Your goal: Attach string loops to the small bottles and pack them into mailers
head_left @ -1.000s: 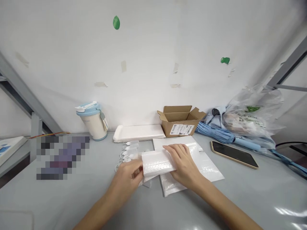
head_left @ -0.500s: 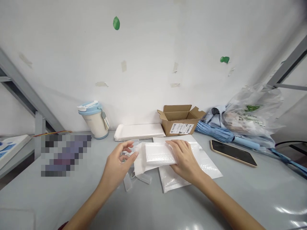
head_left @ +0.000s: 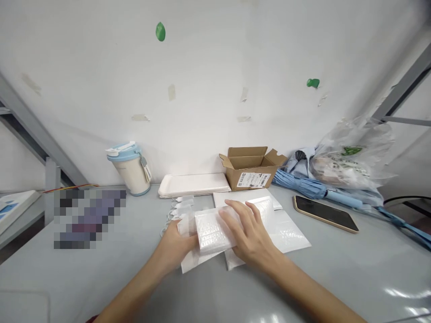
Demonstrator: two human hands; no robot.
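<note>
A white bubble mailer (head_left: 215, 229), partly folded over, is held just above the table between both hands. My left hand (head_left: 175, 246) grips its left end, with the thumb on top and the fingers hidden beneath. Across its right part lie the fingers of my right hand (head_left: 249, 229), while the thumb is out of sight under or behind it. Flat bubble mailers (head_left: 289, 231) lie on the table behind and to the right of my right hand. Beyond my left hand are several small frosted tags (head_left: 184, 206) with white string loops.
A stack of white envelopes (head_left: 195, 185) and an open cardboard box (head_left: 251, 170) stand along the wall. A lidded cup (head_left: 131, 172) is at left. On the right are a phone (head_left: 325, 214), a folded blue umbrella (head_left: 303, 185) and a plastic bag (head_left: 353, 157).
My left hand has moved down and closed on the mailer's left end. The mailer has shifted left and tilted toward me, uncovering the tags behind. The right-hand fingers have spread across it.
</note>
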